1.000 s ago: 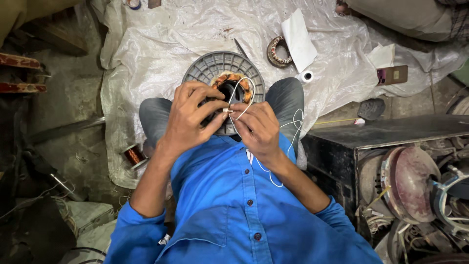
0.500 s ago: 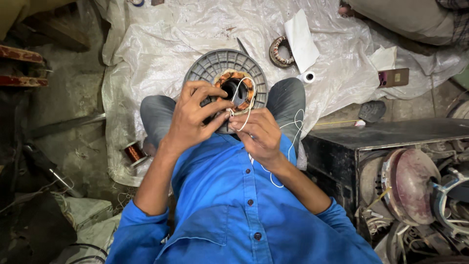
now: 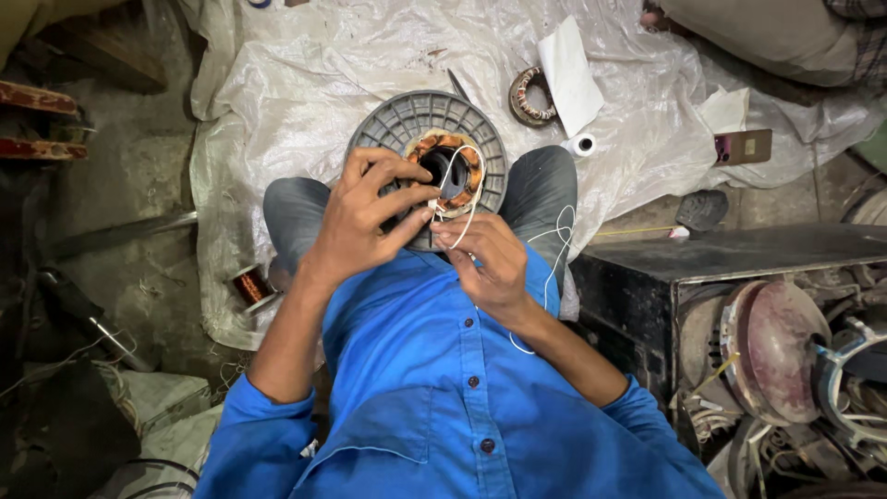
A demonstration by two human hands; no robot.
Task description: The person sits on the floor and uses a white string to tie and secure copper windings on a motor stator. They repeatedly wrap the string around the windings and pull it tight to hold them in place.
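White thread (image 3: 459, 199) is being pinched between fingertips of left hand (image 3: 365, 222) and right hand (image 3: 490, 259), looped over the copper winding (image 3: 450, 171) on the grey spool (image 3: 388, 125) in the lap; tension is best being kept even.

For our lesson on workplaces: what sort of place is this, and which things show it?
Probably a small motor repair workshop: a copper-wound motor core under both hands, a spool of copper wire on the floor, and opened motor housings alongside.

Under both hands: copper-wound stator (image 3: 450, 171), glossy; ribbed grey plastic spool (image 3: 388, 125), matt; thin white cord (image 3: 462, 199); beyond, crinkled shiny plastic sheet (image 3: 305, 74)
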